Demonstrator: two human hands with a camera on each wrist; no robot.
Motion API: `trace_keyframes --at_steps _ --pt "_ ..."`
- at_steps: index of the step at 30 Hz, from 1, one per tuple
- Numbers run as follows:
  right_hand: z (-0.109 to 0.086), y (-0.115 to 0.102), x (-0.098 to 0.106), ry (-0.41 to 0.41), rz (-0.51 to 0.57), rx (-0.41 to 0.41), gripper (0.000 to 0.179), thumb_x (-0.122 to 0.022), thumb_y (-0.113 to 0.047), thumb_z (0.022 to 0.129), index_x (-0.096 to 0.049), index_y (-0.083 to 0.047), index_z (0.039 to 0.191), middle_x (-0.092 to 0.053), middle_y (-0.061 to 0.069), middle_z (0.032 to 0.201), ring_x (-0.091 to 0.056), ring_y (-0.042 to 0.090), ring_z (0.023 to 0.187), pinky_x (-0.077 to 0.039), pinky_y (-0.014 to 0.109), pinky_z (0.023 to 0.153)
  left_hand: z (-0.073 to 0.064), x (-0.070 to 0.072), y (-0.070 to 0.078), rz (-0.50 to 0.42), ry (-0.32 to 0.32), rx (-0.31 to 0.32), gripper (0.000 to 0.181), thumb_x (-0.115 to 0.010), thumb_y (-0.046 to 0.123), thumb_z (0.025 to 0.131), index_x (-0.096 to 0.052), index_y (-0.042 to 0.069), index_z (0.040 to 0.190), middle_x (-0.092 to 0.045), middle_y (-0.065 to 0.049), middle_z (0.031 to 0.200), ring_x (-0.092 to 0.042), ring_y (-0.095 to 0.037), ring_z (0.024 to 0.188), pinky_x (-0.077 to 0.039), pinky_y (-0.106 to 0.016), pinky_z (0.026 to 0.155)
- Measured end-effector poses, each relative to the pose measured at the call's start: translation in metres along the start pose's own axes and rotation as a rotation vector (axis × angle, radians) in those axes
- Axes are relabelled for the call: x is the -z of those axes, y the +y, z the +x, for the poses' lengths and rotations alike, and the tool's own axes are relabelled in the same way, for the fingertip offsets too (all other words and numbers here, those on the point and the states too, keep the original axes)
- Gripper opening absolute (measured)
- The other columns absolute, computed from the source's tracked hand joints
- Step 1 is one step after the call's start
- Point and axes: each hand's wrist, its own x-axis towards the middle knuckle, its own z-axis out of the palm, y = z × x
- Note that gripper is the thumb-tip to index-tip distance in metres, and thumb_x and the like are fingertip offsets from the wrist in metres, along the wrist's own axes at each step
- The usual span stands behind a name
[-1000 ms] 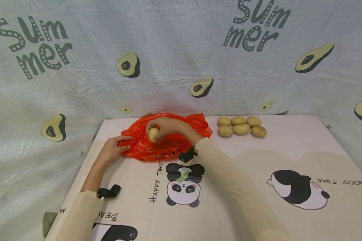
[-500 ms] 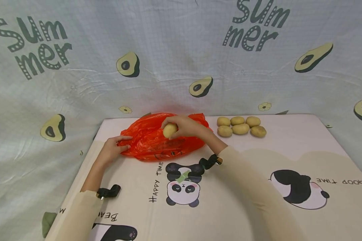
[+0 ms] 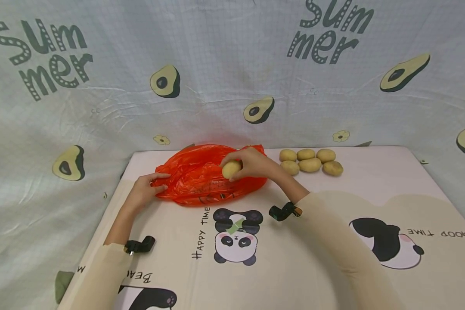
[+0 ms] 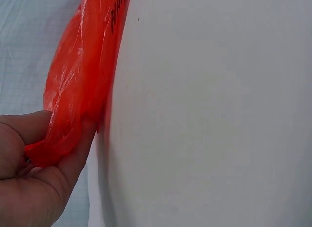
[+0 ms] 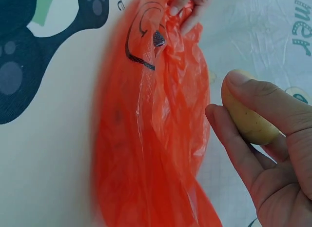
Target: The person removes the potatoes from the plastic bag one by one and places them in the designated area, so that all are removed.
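Note:
A crumpled red plastic bag [image 3: 193, 181] lies at the back of the table, with dark print on its front side. At the bag's left end, my left hand [image 3: 142, 191] holds its edge. In the left wrist view the red plastic [image 4: 73, 85] passes between the thumb and fingers [image 4: 78, 151]. My right hand [image 3: 252, 162] grips a yellow potato [image 3: 231, 169] above the right part of the bag. The right wrist view shows the potato [image 5: 248, 117] between thumb and fingers, apart from the bag. What is inside the bag cannot be seen.
Several potatoes [image 3: 310, 165] lie in two rows on the table [image 3: 376, 181], right of the bag. A printed cloth [image 3: 209, 64] hangs behind the table. Panda drawings [image 3: 236, 245] decorate the tabletop.
My right hand has moved to the right with the potato, from over the middle-left of the bag to its right part. The left hand has stayed on the bag's left end.

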Motion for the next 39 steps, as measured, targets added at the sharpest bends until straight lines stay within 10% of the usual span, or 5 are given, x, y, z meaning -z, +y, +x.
trace_keyframes --at_steps 39 --pt "-0.109 0.038 0.014 0.180 0.034 -0.179 0.036 -0.080 -0.026 0.076 -0.067 -0.032 0.109 -0.056 -0.006 0.090 -0.049 0.016 0.076 -0.046 0.028 0.062 0.001 -0.001 0.002 0.003 -0.006 -0.014 0.038 -0.057 0.007 0.093 -0.056 0.008 0.130 -0.041 -0.020 0.142 -0.041 -0.035 0.124 -0.044 -0.046 0.099"
